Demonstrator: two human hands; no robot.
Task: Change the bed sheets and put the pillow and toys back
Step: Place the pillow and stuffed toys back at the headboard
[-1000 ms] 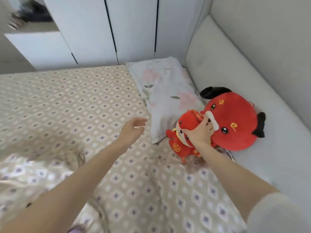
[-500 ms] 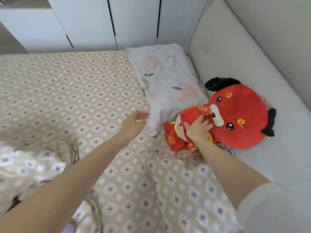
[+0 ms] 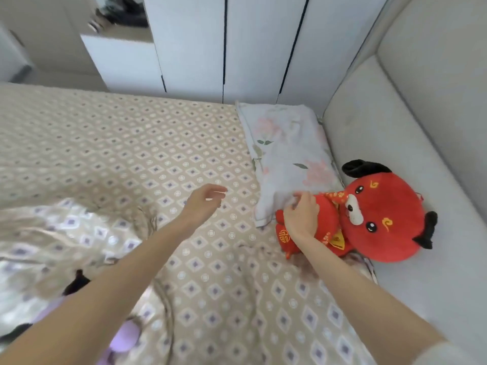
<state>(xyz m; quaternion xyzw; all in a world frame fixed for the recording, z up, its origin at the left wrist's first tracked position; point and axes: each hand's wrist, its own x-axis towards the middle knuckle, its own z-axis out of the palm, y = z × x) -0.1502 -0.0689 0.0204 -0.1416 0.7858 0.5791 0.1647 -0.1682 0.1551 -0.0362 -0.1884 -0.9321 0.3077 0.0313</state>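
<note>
Bedding: patterned sheet [image 3: 131, 154] is covering the mattress, wrinkling at lower centre.
Change: right hand [image 3: 301, 217] is now gripping the small red toy [image 3: 326, 219] by its body rather than its head, fingers curling round it, pressing it against the pillow [image 3: 287, 154] corner.
Meaning: toys are probably getting their last adjustment.
Left hand [image 3: 204, 202]: hovering mid-frame, fingers loosely bent, holding nothing.
Around: big red toy [image 3: 387, 214] is leaning on the grey headboard [image 3: 395, 127], right.
Obstacle: bunched quilt [image 3: 52, 233] is lying lower left.

I see soft, bright, even light with faint shadows, slight blur throughout, and wide-angle bending at the edges.
</note>
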